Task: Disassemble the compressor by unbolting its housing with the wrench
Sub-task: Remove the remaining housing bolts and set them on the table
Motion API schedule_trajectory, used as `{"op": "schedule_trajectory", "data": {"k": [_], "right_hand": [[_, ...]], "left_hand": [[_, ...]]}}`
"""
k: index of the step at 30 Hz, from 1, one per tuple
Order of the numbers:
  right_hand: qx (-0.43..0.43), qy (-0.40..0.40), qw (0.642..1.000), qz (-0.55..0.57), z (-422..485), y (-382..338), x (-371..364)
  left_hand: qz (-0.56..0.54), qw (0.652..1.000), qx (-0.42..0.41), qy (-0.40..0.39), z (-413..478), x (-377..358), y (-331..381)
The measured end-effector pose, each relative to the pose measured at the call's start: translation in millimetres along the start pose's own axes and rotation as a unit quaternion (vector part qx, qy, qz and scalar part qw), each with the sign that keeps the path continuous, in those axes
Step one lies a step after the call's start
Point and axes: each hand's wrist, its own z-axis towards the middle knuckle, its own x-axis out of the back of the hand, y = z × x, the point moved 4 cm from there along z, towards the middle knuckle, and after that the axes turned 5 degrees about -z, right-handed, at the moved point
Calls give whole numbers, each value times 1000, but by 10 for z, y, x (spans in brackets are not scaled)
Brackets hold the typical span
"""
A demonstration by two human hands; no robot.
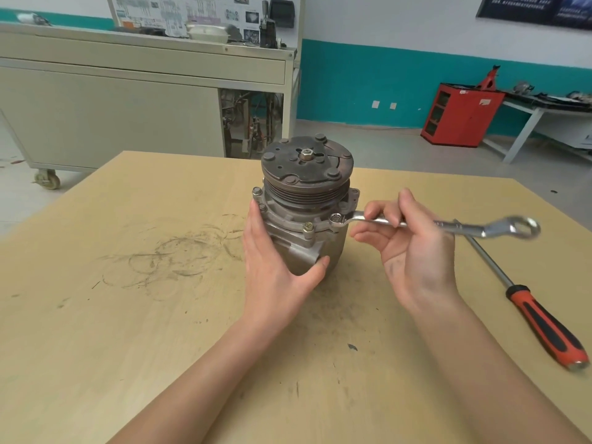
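I see my left hand (pixel 275 251) gripping the grey metal compressor (pixel 304 200), upright on the tan wooden worktop (pixel 128 315); my right hand (pixel 413 248) pinches the silver ring wrench (pixel 448 226), its end seated on a flange bolt (pixel 336 218).

Table (pixel 128 315): pale wood top, marked with dark ring-shaped scuffs.
Screwdriver (pixel 544 328): red-and-black handle, lying on the table's right side.
Grey cabinet (pixel 112 107) on castors: beyond the table's far left edge.
Red cabinet (pixel 458 115) and white bench (pixel 538 113): beyond the table's far right.
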Motion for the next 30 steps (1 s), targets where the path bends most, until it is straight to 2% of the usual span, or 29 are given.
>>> {"op": "schedule_trajectory", "data": {"k": [3, 5, 10, 13, 16, 24, 30], "right_hand": [[50, -7, 999, 5, -68, 83, 6], [39, -19, 999, 16, 49, 80, 15], [-150, -76, 986, -15, 574, 77, -49], [-175, -84, 981, -6, 667, 74, -90], [-136, -50, 989, 25, 552, -33, -63], [51, 56, 995, -61, -174, -54, -183], [96, 83, 989, -79, -432, 50, -278]], "left_hand": [[3, 1000, 1, 1, 2, 1, -7], [3, 1000, 0, 0, 5, -4, -10], [5, 1000, -1, 3, 1, -2, 1], [6, 1000, -4, 2, -2, 6, 7], [6, 1000, -5, 3, 4, 3, 17], [-2, 1000, 2, 0, 2, -5, -16], [-4, 1000, -1, 5, 1, -12, -10]]}}
